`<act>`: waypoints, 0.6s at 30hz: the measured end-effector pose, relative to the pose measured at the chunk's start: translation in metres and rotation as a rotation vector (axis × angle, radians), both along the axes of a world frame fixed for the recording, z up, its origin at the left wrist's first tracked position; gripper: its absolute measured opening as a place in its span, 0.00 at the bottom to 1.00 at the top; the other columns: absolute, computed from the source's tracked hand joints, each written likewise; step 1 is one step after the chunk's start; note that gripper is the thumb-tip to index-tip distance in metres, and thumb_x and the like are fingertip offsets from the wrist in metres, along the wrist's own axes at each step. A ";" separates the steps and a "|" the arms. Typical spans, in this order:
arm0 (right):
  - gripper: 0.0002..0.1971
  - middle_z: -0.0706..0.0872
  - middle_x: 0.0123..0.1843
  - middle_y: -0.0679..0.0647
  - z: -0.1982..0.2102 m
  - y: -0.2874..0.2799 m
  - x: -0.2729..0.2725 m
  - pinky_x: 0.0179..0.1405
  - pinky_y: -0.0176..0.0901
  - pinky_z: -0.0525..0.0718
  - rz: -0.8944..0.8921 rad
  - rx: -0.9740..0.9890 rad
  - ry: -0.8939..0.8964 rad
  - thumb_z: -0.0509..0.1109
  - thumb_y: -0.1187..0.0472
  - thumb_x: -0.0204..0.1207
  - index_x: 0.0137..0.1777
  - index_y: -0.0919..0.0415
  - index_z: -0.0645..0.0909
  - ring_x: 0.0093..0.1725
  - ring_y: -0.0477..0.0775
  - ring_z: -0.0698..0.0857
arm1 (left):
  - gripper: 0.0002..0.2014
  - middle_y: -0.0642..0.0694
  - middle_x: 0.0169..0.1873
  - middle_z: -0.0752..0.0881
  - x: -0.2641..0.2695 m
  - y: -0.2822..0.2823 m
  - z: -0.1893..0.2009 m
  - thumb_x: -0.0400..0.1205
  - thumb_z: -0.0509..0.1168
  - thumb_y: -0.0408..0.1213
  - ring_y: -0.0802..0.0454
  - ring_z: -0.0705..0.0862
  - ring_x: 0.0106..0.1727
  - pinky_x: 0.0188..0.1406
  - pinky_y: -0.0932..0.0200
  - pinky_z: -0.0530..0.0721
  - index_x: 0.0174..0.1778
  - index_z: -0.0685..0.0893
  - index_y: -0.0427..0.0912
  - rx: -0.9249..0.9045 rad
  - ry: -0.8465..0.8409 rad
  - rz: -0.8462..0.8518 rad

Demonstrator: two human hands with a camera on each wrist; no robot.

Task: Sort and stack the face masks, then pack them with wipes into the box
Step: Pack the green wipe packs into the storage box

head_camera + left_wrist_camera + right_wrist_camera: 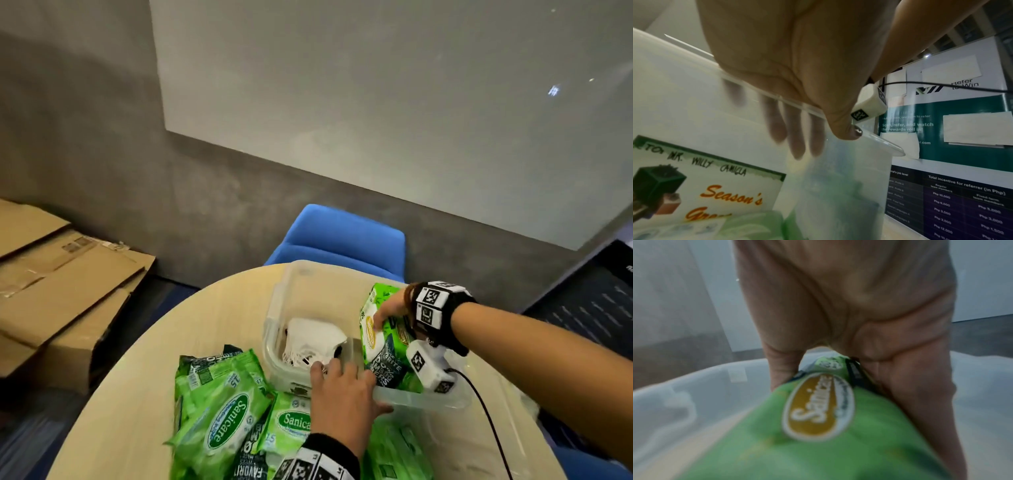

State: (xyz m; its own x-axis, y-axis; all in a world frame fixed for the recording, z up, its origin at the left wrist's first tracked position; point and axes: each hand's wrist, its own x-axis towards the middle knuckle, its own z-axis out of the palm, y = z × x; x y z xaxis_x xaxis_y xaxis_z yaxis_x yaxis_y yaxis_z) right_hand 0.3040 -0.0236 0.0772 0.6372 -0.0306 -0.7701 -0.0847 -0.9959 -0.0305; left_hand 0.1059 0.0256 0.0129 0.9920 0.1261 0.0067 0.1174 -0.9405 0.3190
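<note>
1. Wipes pack (pixel 376 329), pinched upright in the right hand (pixel 390 308), goes into the clear box (pixel 308 274) on the desk (pixel 222 308), beside stacked white masks (pixel 315 337).
2. Left hand (pixel 342 394) grips the near rim, likely steadying the box.

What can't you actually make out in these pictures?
- Masks: head view; how many lie in the box can't be counted, they overlap and the left hand covers part.
- Right hand: right wrist view is blurred; small print on its wipes pack is unreadable.
- Loose packs: cut off by the bottom edge, head view.
- Box label: left wrist view, cut off.
</note>
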 end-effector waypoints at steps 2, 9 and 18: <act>0.14 0.75 0.25 0.56 -0.009 0.002 0.003 0.22 0.34 0.70 0.012 -0.049 0.007 0.73 0.60 0.73 0.31 0.62 0.73 0.22 0.52 0.72 | 0.27 0.54 0.24 0.83 0.004 -0.003 -0.009 0.45 0.76 0.73 0.50 0.85 0.31 0.36 0.41 0.86 0.24 0.83 0.56 -0.024 -0.038 0.024; 0.14 0.78 0.32 0.56 -0.028 0.023 -0.002 0.31 0.40 0.75 0.176 -0.215 0.022 0.73 0.53 0.72 0.36 0.62 0.76 0.29 0.53 0.75 | 0.28 0.54 0.24 0.82 0.005 -0.005 -0.015 0.44 0.76 0.74 0.50 0.85 0.32 0.41 0.40 0.85 0.24 0.83 0.54 -0.008 -0.107 0.045; 0.22 0.79 0.40 0.55 -0.051 0.031 0.000 0.51 0.43 0.78 0.293 -0.339 0.053 0.74 0.45 0.72 0.51 0.64 0.78 0.35 0.51 0.78 | 0.27 0.54 0.25 0.81 0.008 -0.006 -0.020 0.45 0.78 0.71 0.50 0.84 0.33 0.50 0.39 0.74 0.24 0.83 0.54 0.043 -0.169 0.060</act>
